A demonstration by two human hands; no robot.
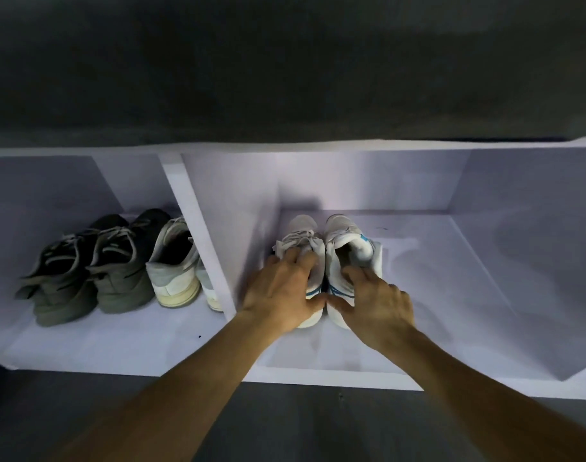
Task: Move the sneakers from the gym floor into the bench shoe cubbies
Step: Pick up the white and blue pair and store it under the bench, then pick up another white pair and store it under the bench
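Under the grips, the white sneakers [331, 248] look like soft cloth with smooth rubbery soles. The cubbies [198, 221] around them are painted board, matt and smooth. Left of the grips, dark sneakers [95, 271] show dull woven cloth.

Two bare forearms (no sleeves), left grip [281, 291], right grip [381, 301].

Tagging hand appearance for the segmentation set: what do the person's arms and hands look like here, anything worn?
Both forearms are bare right down to the frame's bottom edge, with no sleeves in view. The left hand and right hand are ungloved. No watch, band or ring shows on either wrist or on the fingers that are visible. No markings can be made out in the dim light.
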